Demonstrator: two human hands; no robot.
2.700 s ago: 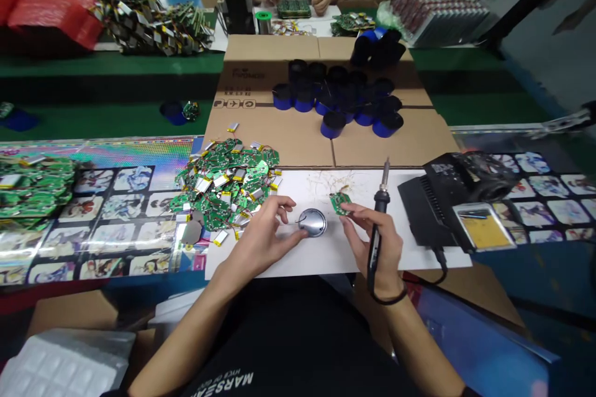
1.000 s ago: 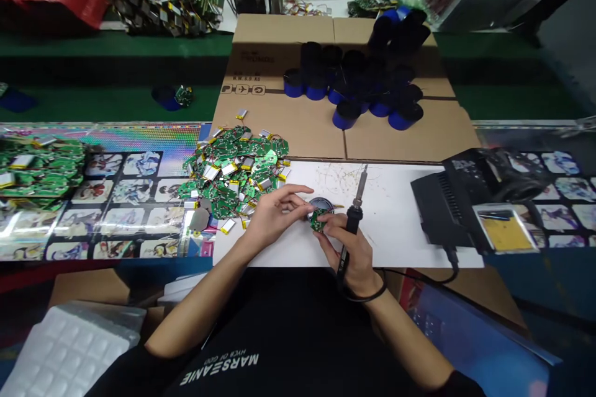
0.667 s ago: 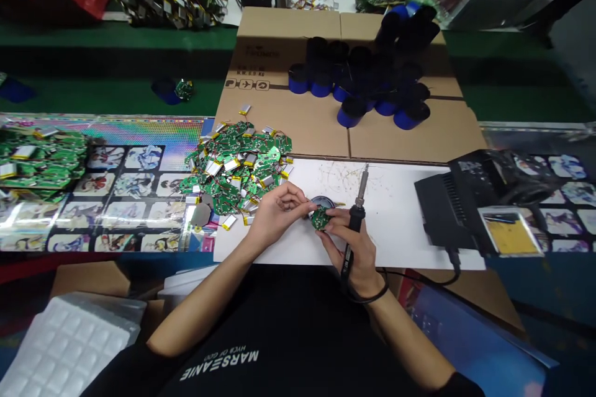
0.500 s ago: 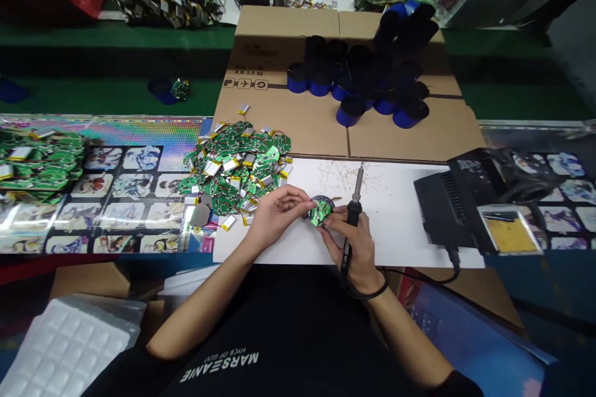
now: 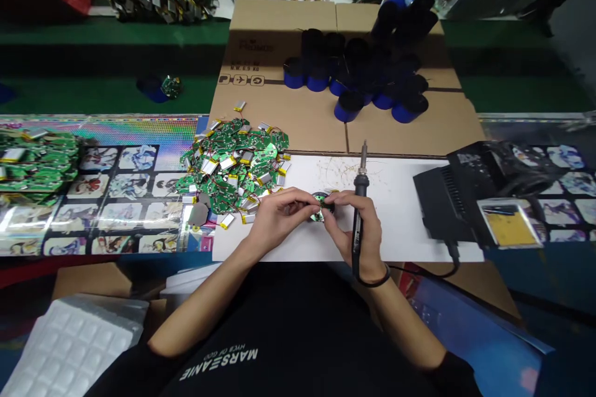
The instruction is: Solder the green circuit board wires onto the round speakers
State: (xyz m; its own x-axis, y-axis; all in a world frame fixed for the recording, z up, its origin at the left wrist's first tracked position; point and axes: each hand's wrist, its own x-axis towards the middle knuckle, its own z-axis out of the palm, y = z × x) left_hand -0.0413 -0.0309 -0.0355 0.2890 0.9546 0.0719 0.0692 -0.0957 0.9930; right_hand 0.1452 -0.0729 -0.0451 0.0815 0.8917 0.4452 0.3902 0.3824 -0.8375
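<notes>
On the white work surface [image 5: 410,247], a small round green circuit board [image 5: 318,216] lies between my hands. My left hand [image 5: 282,217] pinches at its left side, fingertips together. From the right, my right hand [image 5: 361,223] grips at the board with thumb and forefinger. A black soldering iron [image 5: 357,217] is also in my right hand, its metal tip pointing up and away. Fingers cover much of the board, and any fine wire between them is too small to make out. A pile of green boards with silver batteries [image 5: 228,164] lies left of my hands.
Dark blue cylinders [image 5: 348,105] stand on a flattened cardboard sheet [image 5: 279,127]. A black soldering station [image 5: 431,205] with a yellow sponge [image 5: 510,224] is at the right. Wire scraps [image 5: 344,170] lie beyond my hands. More boards [image 5: 37,164] are at the far left.
My right hand has turned and its fingertips have moved nearer my left fingertips over the board. The iron stands more upright. A person's hand at the top has left the view.
</notes>
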